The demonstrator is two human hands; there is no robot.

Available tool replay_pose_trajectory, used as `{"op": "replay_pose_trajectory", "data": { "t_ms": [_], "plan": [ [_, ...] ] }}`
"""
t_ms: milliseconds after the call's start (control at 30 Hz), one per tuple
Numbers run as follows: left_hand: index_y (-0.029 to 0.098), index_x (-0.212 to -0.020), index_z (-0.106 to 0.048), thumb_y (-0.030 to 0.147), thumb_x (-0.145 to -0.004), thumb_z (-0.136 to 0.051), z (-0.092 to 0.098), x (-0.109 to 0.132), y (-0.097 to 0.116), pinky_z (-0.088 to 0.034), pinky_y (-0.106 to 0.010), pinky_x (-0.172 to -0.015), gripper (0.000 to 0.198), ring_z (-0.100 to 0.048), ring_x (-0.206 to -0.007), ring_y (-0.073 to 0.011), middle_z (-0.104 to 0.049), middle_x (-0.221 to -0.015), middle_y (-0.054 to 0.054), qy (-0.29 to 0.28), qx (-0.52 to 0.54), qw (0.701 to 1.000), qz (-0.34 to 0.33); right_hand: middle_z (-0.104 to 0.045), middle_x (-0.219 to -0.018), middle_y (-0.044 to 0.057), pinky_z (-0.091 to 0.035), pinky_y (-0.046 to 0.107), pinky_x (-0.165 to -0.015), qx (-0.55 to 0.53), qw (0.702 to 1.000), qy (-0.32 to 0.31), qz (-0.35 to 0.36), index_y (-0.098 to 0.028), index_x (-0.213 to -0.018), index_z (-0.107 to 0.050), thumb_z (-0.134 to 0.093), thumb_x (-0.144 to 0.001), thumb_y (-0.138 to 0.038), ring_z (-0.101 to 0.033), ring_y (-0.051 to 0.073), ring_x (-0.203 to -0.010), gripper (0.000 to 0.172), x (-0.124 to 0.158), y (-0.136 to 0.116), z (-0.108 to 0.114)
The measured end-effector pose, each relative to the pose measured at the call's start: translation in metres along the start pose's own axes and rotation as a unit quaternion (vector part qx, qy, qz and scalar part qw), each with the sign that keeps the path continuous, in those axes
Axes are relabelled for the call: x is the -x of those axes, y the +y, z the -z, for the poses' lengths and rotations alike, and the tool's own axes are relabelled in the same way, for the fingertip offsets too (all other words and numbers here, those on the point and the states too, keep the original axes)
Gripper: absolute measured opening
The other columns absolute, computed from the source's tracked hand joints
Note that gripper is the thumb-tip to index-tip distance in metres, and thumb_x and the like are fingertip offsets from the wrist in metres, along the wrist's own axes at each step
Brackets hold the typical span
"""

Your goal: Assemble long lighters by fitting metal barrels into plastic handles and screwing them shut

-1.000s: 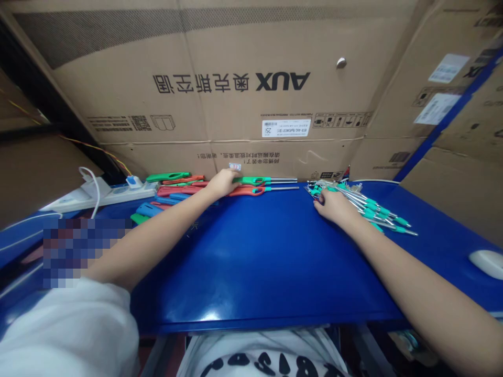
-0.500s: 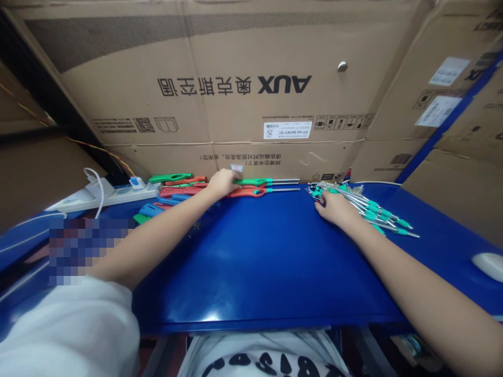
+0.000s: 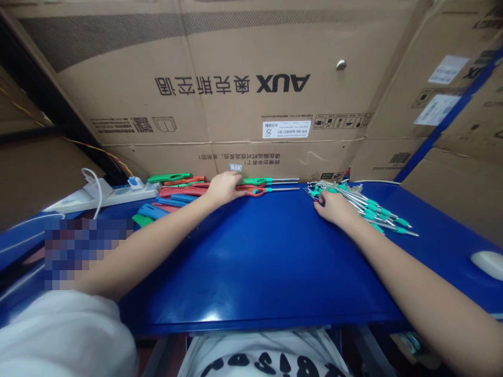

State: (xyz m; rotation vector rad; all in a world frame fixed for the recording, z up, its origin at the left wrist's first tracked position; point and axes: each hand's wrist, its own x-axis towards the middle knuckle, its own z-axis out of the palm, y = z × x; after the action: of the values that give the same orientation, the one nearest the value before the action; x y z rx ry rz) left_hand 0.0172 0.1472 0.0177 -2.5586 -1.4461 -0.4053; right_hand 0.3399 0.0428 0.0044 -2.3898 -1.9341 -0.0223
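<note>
Near the back of the table, my left hand is closed over a red long-reach lighter with a thin metal tube pointing right. A green lighter lies just behind it. Several red, green and blue lighter handles lie in a group left of my hand, partly under my forearm. My right hand has its fingers closed at the left end of a pile of metal lighter tubes with teal collars. Its fingertips pinch one of these parts, mostly hidden.
The blue table is backed by a cardboard wall. At the left are a white power strip with plugs and a white cable. A white rounded object sits at the right edge.
My left hand has shifted slightly toward me, its fingers coming down over the red lighter. My right hand stays at the tube pile. The view has moved slightly.
</note>
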Motion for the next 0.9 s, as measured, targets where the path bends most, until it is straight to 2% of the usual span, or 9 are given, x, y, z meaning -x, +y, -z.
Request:
{"op": "replay_pose_trajectory", "data": {
  "t_ms": [133,267,433,600,700,767,833,900],
  "plan": [
    [0.018,-0.102,-0.066,0.049,-0.081,-0.071,0.001,0.009,0.001,-0.050,-0.035,-0.080,0.038,-0.067,-0.102,-0.0310,-0.073,-0.108,-0.011,-0.022,-0.004,1.000,-0.013,-0.073,-0.103,0.015,-0.044,0.033,-0.069,0.001,1.000,-0.003,-0.002,-0.017,-0.104,-0.064,-0.050,-0.095,-0.033,-0.070,0.031,-0.097,0.023,0.001,-0.001,0.001],
    [0.019,-0.104,-0.066,0.041,-0.087,-0.066,-0.003,0.009,-0.004,-0.049,-0.034,-0.077,0.028,-0.069,-0.098,-0.0291,-0.075,-0.107,-0.010,-0.034,-0.002,0.999,0.002,-0.073,-0.104,0.015,-0.045,0.033,-0.069,0.002,1.000,-0.005,0.000,-0.017,-0.105,-0.065,-0.050,-0.096,-0.032,-0.070,0.031,-0.098,0.023,0.002,-0.001,0.002],
    [0.019,-0.110,-0.068,0.038,-0.090,-0.066,-0.009,0.005,-0.008,-0.050,-0.032,-0.079,0.027,-0.069,-0.103,-0.0280,-0.075,-0.112,-0.009,-0.039,0.009,0.999,0.011,-0.073,-0.105,0.017,-0.046,0.034,-0.072,0.004,1.000,-0.004,0.002,-0.016,-0.106,-0.065,-0.049,-0.096,-0.031,-0.069,0.032,-0.099,0.024,0.003,-0.002,0.003],
    [0.020,-0.107,-0.069,0.037,-0.087,-0.068,-0.011,0.006,-0.002,-0.051,-0.031,-0.081,0.026,-0.069,-0.105,-0.0264,-0.075,-0.112,-0.008,-0.030,0.016,0.999,0.018,-0.073,-0.104,0.016,-0.045,0.034,-0.070,0.003,1.000,-0.006,0.004,-0.016,-0.106,-0.065,-0.049,-0.097,-0.032,-0.070,0.032,-0.097,0.025,0.003,-0.002,0.003],
    [0.021,-0.104,-0.070,0.046,-0.085,-0.069,-0.004,0.009,0.000,-0.051,-0.031,-0.079,0.031,-0.069,-0.104,-0.0268,-0.075,-0.111,-0.007,-0.020,0.015,0.999,0.024,-0.073,-0.102,0.016,-0.044,0.033,-0.070,0.004,1.000,-0.007,0.004,-0.016,-0.104,-0.065,-0.049,-0.096,-0.033,-0.070,0.032,-0.097,0.024,0.002,-0.002,0.002],
    [0.022,-0.104,-0.070,0.051,-0.089,-0.062,0.004,0.009,-0.005,-0.052,-0.031,-0.079,0.034,-0.069,-0.102,-0.0258,-0.076,-0.110,-0.006,-0.010,0.012,0.999,0.037,-0.073,-0.101,0.016,-0.044,0.033,-0.069,0.003,1.000,-0.006,0.004,-0.016,-0.103,-0.064,-0.049,-0.096,-0.033,-0.070,0.032,-0.097,0.024,0.001,-0.001,0.001],
    [0.021,-0.107,-0.070,0.044,-0.092,-0.054,0.016,0.008,-0.017,-0.052,-0.031,-0.080,0.031,-0.069,-0.103,-0.0255,-0.076,-0.110,-0.006,-0.001,0.003,0.998,0.061,-0.073,-0.101,0.016,-0.044,0.033,-0.069,0.001,1.000,-0.005,0.005,-0.017,-0.102,-0.064,-0.050,-0.096,-0.034,-0.070,0.031,-0.096,0.023,0.000,0.000,0.000],
    [0.019,-0.108,-0.071,0.036,-0.087,-0.056,0.026,0.005,-0.033,-0.053,-0.034,-0.084,0.031,-0.068,-0.107,-0.0284,-0.075,-0.114,-0.009,-0.003,-0.013,0.996,0.087,-0.073,-0.101,0.016,-0.044,0.033,-0.069,0.000,1.000,-0.003,0.007,-0.017,-0.101,-0.063,-0.050,-0.095,-0.033,-0.070,0.031,-0.096,0.022,-0.001,0.002,-0.001]
  ]
}}
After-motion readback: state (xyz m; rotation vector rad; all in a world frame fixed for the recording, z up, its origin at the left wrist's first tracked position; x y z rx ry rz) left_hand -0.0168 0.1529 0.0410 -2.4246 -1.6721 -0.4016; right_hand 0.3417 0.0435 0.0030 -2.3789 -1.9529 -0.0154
